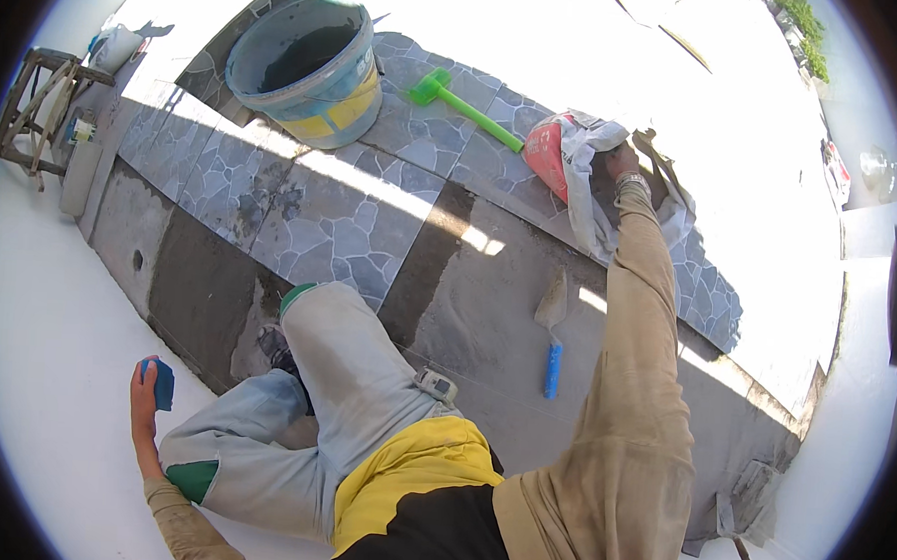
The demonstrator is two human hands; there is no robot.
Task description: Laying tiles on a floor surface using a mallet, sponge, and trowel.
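Note:
My left hand (143, 403), out at the left by the white wall, is closed around a small blue sponge (165, 385). My right arm stretches forward, and my right hand (623, 162) reaches into the mouth of a crumpled white and red bag (581, 151). The bag's folds and shadow hide its fingers. Just beyond the bag's left side lies a green mallet (473, 112), head away from me. Between my right arm and my knee, a pointed trowel (553, 330) with a blue handle rests on the grey mortar bed.
A large bucket (341, 105) with dark contents stands on the stone-pattern tiles (346, 225). Bare mortar (488, 292) borders the tiles nearer me. A wooden stool (45, 112) is at the far left. Crumpled grey material (749, 498) lies at the lower right.

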